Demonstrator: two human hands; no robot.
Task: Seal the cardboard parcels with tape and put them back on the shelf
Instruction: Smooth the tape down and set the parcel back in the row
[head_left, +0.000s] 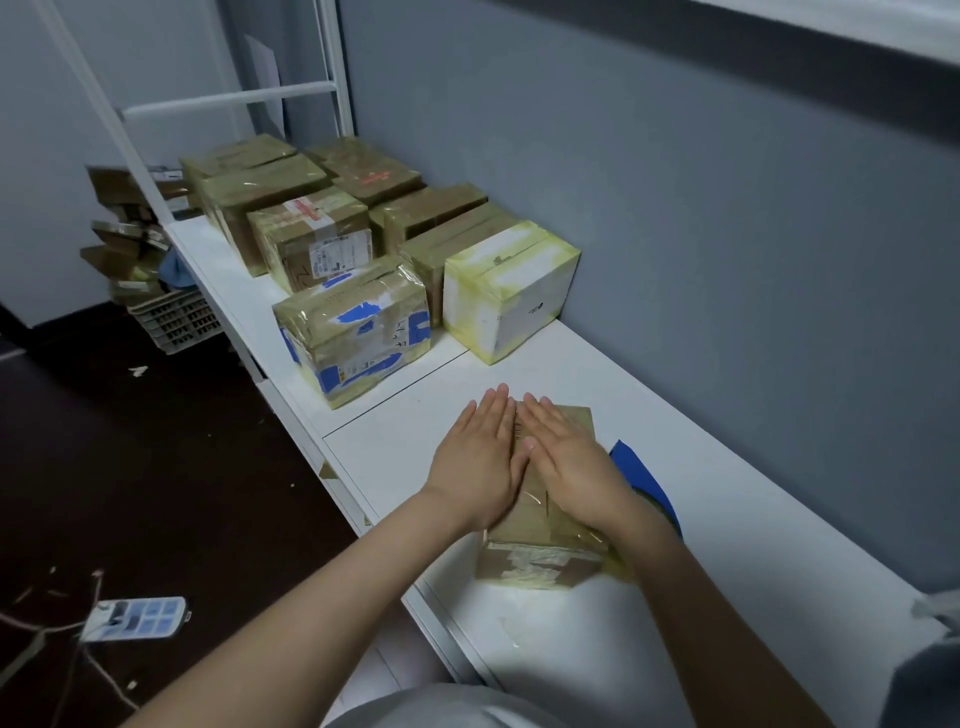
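A small brown cardboard parcel wrapped in clear tape sits on the white shelf top in front of me. My left hand and my right hand lie flat on its top side by side, fingers straight and pointing away, thumbs meeting. A blue tape dispenser lies just right of the parcel, partly hidden by my right forearm.
Several taped parcels stand in two rows further along the shelf; the nearest are a blue-marked one and a white one. A grey wall runs along the right. A crate, loose boxes and a power strip sit on the dark floor at left.
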